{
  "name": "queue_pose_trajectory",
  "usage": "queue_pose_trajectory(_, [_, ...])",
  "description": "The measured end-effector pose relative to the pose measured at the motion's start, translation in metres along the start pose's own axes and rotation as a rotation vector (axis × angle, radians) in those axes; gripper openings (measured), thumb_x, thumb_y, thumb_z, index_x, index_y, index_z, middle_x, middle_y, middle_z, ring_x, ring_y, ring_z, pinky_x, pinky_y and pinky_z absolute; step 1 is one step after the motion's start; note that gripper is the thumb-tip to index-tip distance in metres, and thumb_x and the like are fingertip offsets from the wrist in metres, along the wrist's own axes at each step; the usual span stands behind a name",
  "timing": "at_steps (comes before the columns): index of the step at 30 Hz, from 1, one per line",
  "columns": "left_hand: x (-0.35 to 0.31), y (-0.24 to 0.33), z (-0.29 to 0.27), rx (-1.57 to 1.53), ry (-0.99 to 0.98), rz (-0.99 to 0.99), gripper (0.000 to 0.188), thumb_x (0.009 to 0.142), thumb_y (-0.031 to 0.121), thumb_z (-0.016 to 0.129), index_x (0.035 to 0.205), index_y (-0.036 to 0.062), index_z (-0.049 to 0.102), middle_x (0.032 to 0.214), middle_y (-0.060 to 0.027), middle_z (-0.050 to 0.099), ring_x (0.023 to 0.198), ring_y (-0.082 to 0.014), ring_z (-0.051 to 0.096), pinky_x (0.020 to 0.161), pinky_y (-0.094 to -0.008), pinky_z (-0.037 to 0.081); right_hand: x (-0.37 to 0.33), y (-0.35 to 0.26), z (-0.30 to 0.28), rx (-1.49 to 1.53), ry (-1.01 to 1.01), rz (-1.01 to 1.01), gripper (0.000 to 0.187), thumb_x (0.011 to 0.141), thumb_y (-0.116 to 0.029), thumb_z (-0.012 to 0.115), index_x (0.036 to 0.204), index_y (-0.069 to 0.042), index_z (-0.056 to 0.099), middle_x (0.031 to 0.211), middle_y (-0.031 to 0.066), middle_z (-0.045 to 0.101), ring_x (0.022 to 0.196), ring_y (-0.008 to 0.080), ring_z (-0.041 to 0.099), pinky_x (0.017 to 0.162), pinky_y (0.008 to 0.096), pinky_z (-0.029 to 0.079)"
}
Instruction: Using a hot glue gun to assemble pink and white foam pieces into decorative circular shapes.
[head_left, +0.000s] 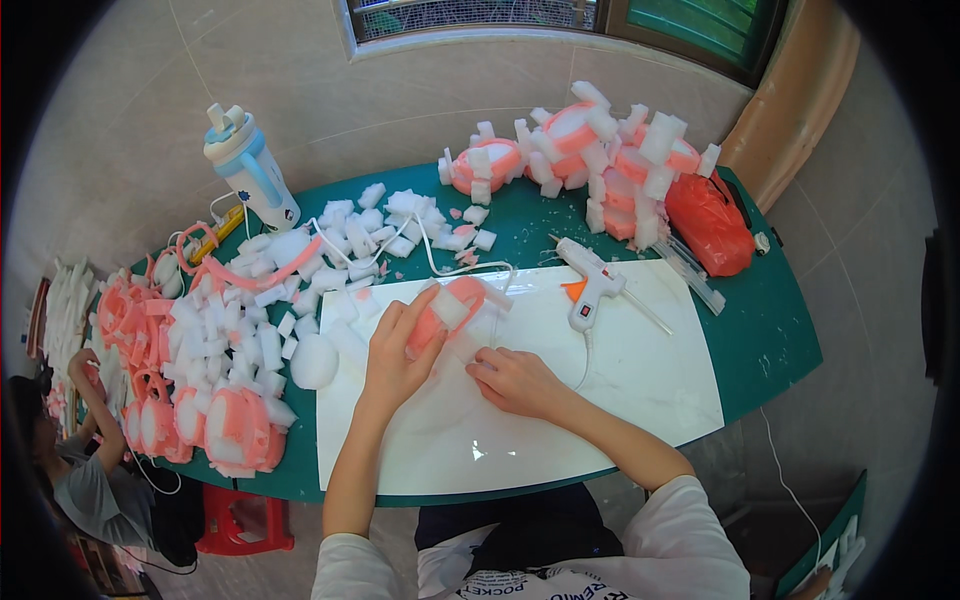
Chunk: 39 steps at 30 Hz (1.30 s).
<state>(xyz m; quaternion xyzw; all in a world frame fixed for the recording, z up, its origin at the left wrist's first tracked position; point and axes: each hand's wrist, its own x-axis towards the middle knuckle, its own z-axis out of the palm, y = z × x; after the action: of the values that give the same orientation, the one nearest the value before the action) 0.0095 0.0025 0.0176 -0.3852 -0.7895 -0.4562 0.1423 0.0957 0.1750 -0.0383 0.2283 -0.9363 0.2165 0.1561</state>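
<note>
My left hand point(402, 350) is closed around a rounded pink-and-white foam piece point(462, 303), held just above the glossy white board point(420, 460). A white foam block shows on that piece's face. Close by on the right, my right hand point(522, 382) has its fingers curled together. Whatever it pinches, if anything, is hidden. Beyond it a white hot glue gun point(597, 288) with an orange trigger lies on the board, a clear glue stick point(648, 312) jutting from its rear. Its cord runs down toward my right hand.
White foam blocks point(345, 235) and pink foam rings point(130, 320) crowd the left of the green table point(775, 330). Finished-looking foam pieces point(570, 140) pile at the back, beside a red plastic bag point(708, 225). A water bottle point(255, 175) stands back left. Another person point(100, 480) sits far left.
</note>
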Motion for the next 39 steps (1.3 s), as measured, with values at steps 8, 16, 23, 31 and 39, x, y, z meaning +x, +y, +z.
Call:
queue_pose_trajectory(8, [0.0002,-0.0001,0.0001,0.003,0.004,0.011,0.051,0.074,0.005,0.066,0.123,0.0080,0.052,0.076,-0.0097,0.047,0.069,-0.0220,0.050,0.062,-0.0296,0.042,-0.0004,0.0010,0.0013,-0.007,-0.002,-0.002,0.012,0.074,-0.007,0.059,0.085,-0.004,0.058,0.087,0.0087,0.053,0.074,0.0232,0.058,0.059,0.0341,0.049])
queue_pose_trajectory(16, [0.0002,-0.0001,0.0003,0.004,0.004,0.008,0.050,0.075,0.006,0.066,0.123,0.0081,0.052,0.076,-0.0095,0.047,0.068,-0.0218,0.049,0.061,-0.0294,0.042,-0.0002,0.0007,0.0005,-0.004,-0.010,-0.001,0.012,0.074,-0.008,0.059,0.086,-0.004,0.058,0.089,0.0090,0.053,0.074,0.0233,0.058,0.059,0.0343,0.049])
queue_pose_trajectory(23, [0.0000,-0.0008,0.0006,0.000,0.007,0.012,0.050,0.075,0.006,0.066,0.123,0.0081,0.052,0.076,-0.0095,0.046,0.067,-0.0218,0.048,0.061,-0.0294,0.042,-0.0004,0.0008,0.0005,-0.009,-0.003,-0.004,0.013,0.074,-0.008,0.059,0.086,-0.004,0.057,0.089,0.0089,0.053,0.074,0.0234,0.058,0.059,0.0344,0.049])
queue_pose_trajectory(31, [0.0000,-0.0014,0.0008,0.008,0.008,0.022,0.050,0.075,0.005,0.066,0.123,0.0077,0.052,0.075,-0.0096,0.046,0.067,-0.0218,0.048,0.061,-0.0293,0.042,0.0004,-0.0002,-0.0009,-0.006,-0.012,0.002,0.013,0.074,-0.008,0.060,0.087,-0.004,0.057,0.088,0.0088,0.053,0.074,0.0234,0.058,0.059,0.0344,0.049])
queue_pose_trajectory(39, [-0.0009,0.0002,-0.0012,0.015,-0.025,-0.031,0.050,0.074,0.005,0.066,0.122,0.0074,0.052,0.079,-0.0090,0.050,0.073,-0.0206,0.051,0.066,-0.0286,0.042,0.0003,-0.0005,-0.0015,0.010,-0.002,-0.002,0.016,0.073,-0.007,0.060,0.088,-0.004,0.057,0.089,0.0086,0.053,0.075,0.0230,0.058,0.059,0.0342,0.049])
